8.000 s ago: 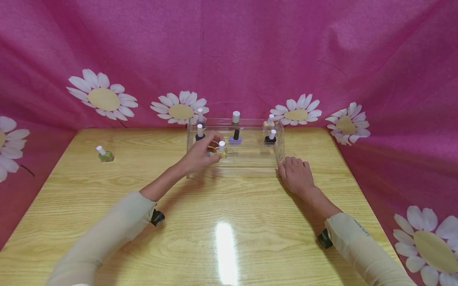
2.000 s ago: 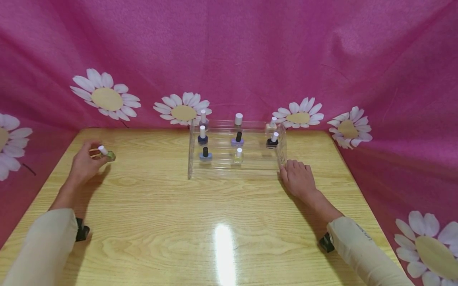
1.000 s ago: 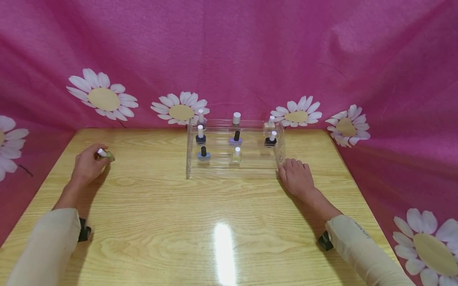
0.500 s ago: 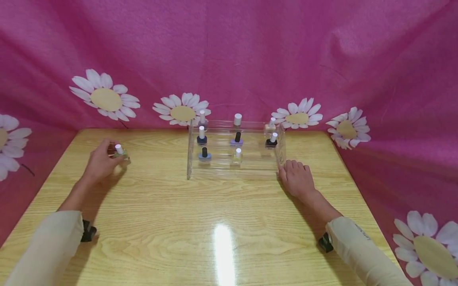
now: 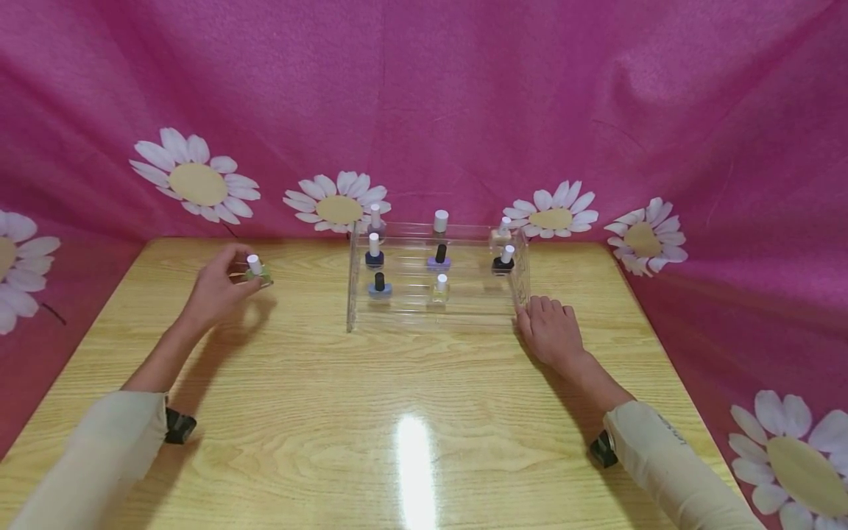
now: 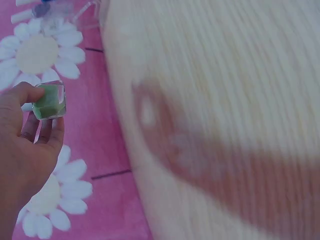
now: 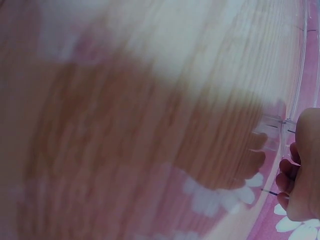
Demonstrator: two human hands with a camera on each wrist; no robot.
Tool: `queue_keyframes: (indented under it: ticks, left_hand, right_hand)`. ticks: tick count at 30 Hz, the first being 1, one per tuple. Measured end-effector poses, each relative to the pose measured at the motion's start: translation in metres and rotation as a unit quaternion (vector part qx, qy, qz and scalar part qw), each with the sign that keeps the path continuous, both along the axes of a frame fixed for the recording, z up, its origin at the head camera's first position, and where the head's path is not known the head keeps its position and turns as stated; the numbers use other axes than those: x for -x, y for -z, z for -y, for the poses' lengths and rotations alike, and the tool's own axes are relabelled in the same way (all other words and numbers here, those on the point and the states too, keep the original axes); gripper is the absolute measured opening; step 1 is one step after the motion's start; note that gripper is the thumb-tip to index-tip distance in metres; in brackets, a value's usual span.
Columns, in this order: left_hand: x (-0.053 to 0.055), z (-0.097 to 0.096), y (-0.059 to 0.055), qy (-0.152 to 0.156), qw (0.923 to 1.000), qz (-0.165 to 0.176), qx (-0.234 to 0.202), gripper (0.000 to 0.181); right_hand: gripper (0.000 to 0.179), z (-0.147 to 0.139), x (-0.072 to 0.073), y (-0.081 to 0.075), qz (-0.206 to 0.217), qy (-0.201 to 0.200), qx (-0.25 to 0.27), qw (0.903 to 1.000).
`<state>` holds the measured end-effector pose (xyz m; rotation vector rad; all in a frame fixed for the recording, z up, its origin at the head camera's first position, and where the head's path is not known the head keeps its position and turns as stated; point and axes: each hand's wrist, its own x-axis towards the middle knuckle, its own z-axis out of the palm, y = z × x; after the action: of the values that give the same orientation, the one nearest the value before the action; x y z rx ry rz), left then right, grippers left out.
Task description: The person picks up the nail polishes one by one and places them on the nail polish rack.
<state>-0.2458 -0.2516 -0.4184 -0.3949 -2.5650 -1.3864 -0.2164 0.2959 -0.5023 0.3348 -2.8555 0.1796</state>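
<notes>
My left hand (image 5: pixel 215 288) pinches a green nail polish bottle (image 5: pixel 258 271) with a white cap, above the table at the left. In the left wrist view, the thumb and fingers grip the green bottle (image 6: pixel 50 101), its clear glass base facing the camera. A clear tiered display rack (image 5: pixel 477 318) stands at the back middle. My right hand (image 5: pixel 551 331) grips the front right corner of its side panel, fingers curled. Bottles on the rack's lower tiers include light blue (image 5: pixel 380 287), pale yellow (image 5: pixel 440 290), dark blue (image 5: pixel 374 254), purple (image 5: pixel 439 259) and black (image 5: pixel 504 260).
On the rack's top tier stand three more bottles with white caps, one of them peach (image 5: pixel 500 234). Behind the wooden table (image 5: pixel 318 412) hangs a pink cloth (image 5: pixel 437 96) with daisies, which also runs along both sides.
My left hand let go of the yellow bottle on the rack's front tier, moved left, and took hold of the green bottle. It has since lifted it rightward. The right hand stays put.
</notes>
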Motion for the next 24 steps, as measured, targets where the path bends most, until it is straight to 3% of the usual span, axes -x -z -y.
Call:
queue_keyframes:
  ticks: [10, 24]
  left_hand:
    - [-0.004, -0.031, -0.012, 0.042, 0.9988, -0.023, -0.012, 0.038]
    - [-0.009, -0.068, -0.023, 0.087, 0.9962, -0.003, -0.007, 0.038]
  right_hand:
    - [0.038, 0.000, -0.001, 0.000, -0.008, 0.000, 0.006, 0.9999]
    - [0.038, -0.001, 0.000, 0.000, 0.011, 0.001, 0.008, 0.9999]
